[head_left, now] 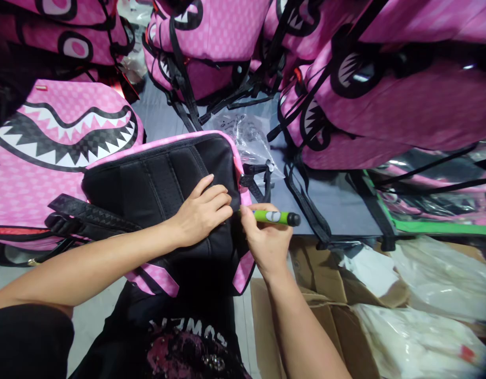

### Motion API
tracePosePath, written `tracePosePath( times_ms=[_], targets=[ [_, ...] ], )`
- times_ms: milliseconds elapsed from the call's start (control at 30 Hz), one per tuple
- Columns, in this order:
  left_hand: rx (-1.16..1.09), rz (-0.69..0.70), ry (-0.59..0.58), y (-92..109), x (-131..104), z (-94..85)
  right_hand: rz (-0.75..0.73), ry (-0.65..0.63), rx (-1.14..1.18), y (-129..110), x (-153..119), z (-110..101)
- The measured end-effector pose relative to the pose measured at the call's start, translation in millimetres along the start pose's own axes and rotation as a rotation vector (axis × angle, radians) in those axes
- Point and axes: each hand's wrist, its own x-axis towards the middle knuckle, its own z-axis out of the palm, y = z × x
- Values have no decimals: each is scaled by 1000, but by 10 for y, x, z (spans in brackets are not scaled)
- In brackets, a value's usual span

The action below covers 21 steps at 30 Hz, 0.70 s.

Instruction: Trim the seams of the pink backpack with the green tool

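A pink backpack (156, 173) lies back-side up in front of me, its black padded panel facing the camera. My left hand (201, 210) rests flat on the lower right of that black panel and presses it down. My right hand (266, 239) grips a green marker with a black cap (276, 217), held sideways, its hidden tip end pointing at the bag's right edge near the pink trim. A black shoulder strap (85, 213) runs off the bag to the left.
Several more pink backpacks with shark-mouth prints are piled at the left (57, 137), the back (211, 37) and the right (385, 95) on a grey table (337, 200). A clear plastic bag (246, 137) lies behind. Cardboard boxes with white packaging (385, 295) sit lower right.
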Motion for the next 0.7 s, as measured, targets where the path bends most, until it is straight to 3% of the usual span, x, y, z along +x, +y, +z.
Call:
tracePosePath(
  times_ms=[233, 700],
  targets=[
    [7, 3, -5, 1, -6, 15, -34, -39, -39, -19, 90, -27],
    [9, 11, -23, -31, 5, 80, 37, -94, -13, 25, 139, -22]
  ],
)
